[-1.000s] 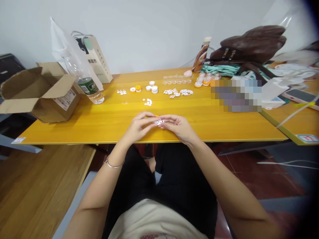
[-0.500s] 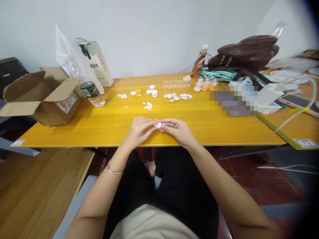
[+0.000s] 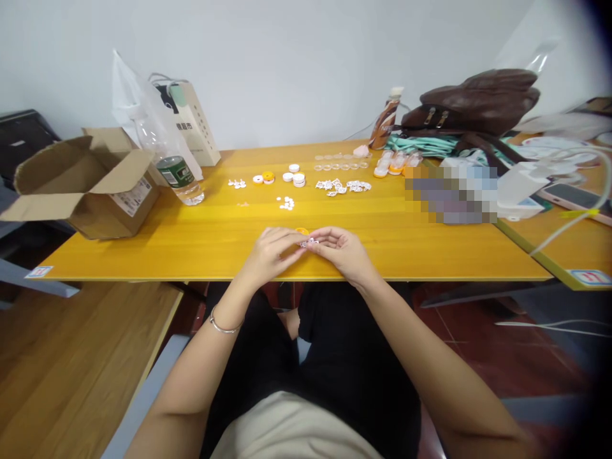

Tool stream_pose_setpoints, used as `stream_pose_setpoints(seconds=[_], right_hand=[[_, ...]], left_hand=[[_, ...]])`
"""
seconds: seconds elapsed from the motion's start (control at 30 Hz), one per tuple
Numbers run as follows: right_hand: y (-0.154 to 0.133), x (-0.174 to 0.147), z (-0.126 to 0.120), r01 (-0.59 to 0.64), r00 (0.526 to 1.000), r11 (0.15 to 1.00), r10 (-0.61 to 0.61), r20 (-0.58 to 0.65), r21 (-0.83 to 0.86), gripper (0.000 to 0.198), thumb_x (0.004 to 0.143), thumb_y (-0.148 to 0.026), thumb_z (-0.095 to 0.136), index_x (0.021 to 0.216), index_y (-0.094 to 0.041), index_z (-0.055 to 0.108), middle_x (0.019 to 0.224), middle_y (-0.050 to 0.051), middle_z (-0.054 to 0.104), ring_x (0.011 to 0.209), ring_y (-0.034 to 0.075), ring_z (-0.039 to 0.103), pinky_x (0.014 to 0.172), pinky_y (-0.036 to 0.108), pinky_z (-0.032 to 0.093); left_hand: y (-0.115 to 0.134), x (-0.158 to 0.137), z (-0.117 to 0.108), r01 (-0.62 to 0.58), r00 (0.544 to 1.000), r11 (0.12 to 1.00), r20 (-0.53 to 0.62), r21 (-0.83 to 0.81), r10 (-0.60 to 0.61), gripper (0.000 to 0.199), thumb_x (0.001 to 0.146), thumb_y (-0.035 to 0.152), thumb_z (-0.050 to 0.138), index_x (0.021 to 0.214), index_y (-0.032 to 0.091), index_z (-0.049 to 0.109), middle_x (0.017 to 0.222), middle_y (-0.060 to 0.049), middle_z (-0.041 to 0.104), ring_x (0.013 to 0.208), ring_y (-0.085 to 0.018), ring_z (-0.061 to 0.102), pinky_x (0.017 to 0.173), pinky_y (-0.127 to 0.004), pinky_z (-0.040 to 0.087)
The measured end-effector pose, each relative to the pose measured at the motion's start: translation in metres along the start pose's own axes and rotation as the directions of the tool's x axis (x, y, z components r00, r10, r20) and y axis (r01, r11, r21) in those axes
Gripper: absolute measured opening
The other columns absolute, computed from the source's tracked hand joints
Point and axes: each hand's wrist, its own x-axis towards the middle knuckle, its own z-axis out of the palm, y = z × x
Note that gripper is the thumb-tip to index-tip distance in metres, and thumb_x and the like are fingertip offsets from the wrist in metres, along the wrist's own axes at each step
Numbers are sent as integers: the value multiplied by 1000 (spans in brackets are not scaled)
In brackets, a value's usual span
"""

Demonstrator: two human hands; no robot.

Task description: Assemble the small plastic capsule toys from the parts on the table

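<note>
White piece (image 3: 309, 243), pinched in the nearly closed grip of left hand (image 3: 268, 252) and right hand (image 3: 343, 250) over the surface (image 3: 201, 245), appears mid-adjustment, the next move calling for light, steady pressure.

The head view looks forward and down from above the lap (image 3: 329, 357), table (image 3: 201, 239) near, wall (image 3: 291, 76) beyond.

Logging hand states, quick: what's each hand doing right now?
Left hand: closed, fingertips pinching a small white part.
Right hand: closed, fingertips pinching the same white part.
</note>
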Motion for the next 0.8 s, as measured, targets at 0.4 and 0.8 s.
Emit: stream_pose_setpoints(seconds=[0.4, 0.8], right_hand=[[2, 0, 3, 9, 1000, 1000, -9, -23, 6, 35, 55, -31, 79, 77, -21, 53, 74, -1, 67, 72, 13, 65, 77, 30, 50], [1, -3, 5, 73, 997, 997, -73, -5, 33, 48, 56, -33, 79, 74, -24, 36, 76, -3, 68, 71, 12, 65, 77, 29, 50]], left_hand=[[2, 1, 0, -32, 999, 996, -30, -82, 30, 18, 84, 22, 55, 101, 17, 60, 95, -9, 68, 90, -17, 63, 81, -32, 48], [4, 0, 0, -71, 997, 986, -54, -154, 63, 15, 84, 17, 54, 97, 15, 60, 95, -10, 65, 93, -16, 62, 84, -30, 51]])
